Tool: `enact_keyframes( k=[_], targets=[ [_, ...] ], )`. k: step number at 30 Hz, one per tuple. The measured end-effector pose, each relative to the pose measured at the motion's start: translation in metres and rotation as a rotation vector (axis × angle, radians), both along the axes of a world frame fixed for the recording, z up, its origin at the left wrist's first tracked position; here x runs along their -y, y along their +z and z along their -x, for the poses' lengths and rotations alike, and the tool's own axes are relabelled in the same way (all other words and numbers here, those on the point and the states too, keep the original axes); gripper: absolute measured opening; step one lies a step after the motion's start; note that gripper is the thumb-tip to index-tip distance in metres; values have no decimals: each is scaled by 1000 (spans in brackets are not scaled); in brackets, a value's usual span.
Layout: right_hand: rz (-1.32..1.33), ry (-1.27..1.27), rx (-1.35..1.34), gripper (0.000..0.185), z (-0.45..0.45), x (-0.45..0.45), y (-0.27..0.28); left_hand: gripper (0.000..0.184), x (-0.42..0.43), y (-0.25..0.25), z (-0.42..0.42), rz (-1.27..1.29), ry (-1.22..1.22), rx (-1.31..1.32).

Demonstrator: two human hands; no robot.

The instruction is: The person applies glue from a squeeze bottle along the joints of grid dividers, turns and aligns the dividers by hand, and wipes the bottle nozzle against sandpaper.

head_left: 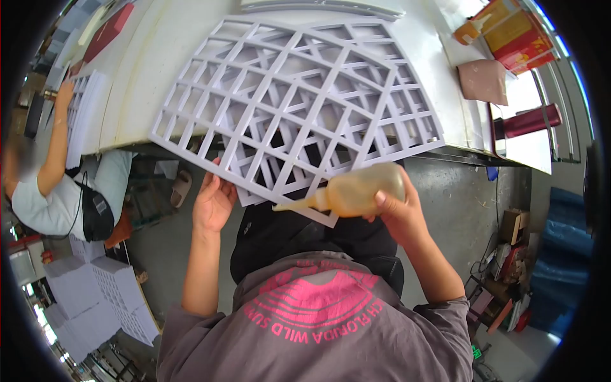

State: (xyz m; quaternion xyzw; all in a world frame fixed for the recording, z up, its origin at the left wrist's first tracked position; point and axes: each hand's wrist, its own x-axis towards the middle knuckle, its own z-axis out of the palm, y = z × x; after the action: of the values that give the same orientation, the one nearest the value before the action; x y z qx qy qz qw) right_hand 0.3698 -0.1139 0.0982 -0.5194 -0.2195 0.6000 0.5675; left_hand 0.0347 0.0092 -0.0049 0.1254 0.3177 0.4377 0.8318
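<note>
Several pale grey-white lattice panels (267,105) lie stacked at differing angles on the white table, overhanging its front edge. My right hand (401,207) is wrapped round a translucent squeeze bottle (366,190) holding amber liquid. The bottle lies tilted on its side, its thin nozzle pointing left over the near edge strip of the top panel. At that panel's lower left edge is my left hand (214,197), palm up, its fingertips at or just under the rim; whether they grip the panel cannot be made out.
Another person (54,191) works at the left beside more lattice panels (83,114). At the right of the table (137,83) are a small amber bottle (468,33), a red-yellow box (519,38), a brown sheet (482,81) and a dark red cylinder (531,121).
</note>
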Motion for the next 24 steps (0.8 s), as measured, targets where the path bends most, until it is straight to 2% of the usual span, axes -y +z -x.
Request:
enact_keyframes(
  k=[2,5,7,9,12,15,18,21,24],
  targets=[
    [-48,-148,-31,44,-23,-8,3,40,-6,-8,6,-65,-16,19],
    [-183,-432,176,35,-71,-32,7,40,-20,-4,8,-127,110,116],
    [-245,-503,333,43,-109,-43,-3,36,-27,2,9,-92,121,117],
    [-223,-537,409,36,-132,-52,-5,35,-26,8,6,-26,119,40],
    [-204,-551,470,38,-146,-63,-11,36,-19,7,6,109,150,51],
    [-204,-591,493,39,-146,-65,-14,37,-11,-1,12,34,97,101],
    [-215,-517,466,38,-141,-52,-15,37,-7,-1,15,46,75,149],
    [-165,-441,448,47,-121,-32,-10,38,-8,-4,17,49,71,157],
    [-123,-372,417,45,-87,-12,-3,38,-11,-9,21,34,39,168]
  ],
)
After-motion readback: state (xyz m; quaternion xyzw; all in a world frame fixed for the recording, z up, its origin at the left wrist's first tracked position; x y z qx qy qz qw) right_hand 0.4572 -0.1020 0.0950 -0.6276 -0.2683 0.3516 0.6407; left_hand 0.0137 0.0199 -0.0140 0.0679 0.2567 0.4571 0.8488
